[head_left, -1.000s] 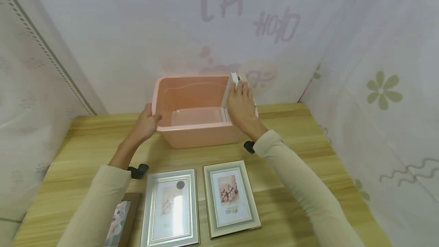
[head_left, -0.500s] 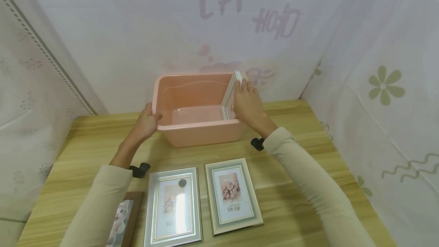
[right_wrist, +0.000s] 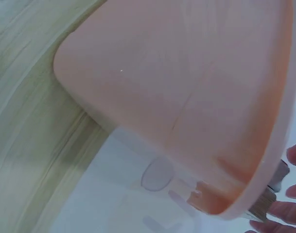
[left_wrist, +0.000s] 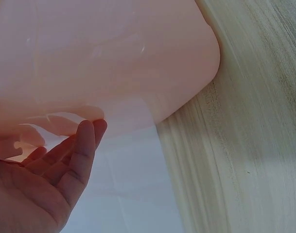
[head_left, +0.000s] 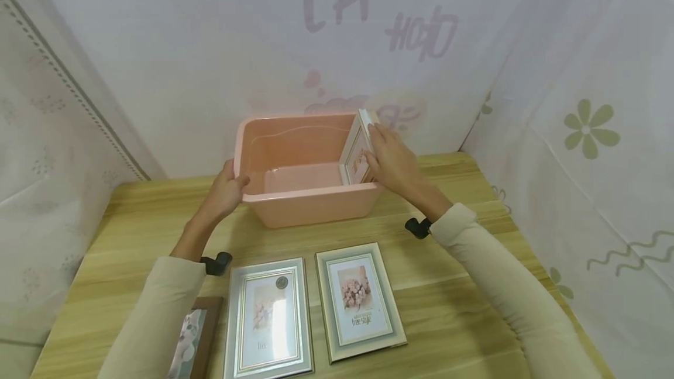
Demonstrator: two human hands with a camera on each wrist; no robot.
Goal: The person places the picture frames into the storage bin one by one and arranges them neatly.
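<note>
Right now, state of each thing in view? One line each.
Pink tub: upright, open-topped.
White frame: on edge inside the tub's right end, leaning right.
Silver frame: flat, face up, glare on front.
Cream frame: flat, face up.
Brown frame: face up, partly hidden by left sleeve.
Left grip: holding tub's left rim.
Right grip: at white frame's edge; pinching or not, unclear.

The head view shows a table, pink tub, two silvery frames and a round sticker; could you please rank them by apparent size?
Largest: table
Pink tub
Left silvery frame and right silvery frame, too alike to rank
Round sticker
</note>
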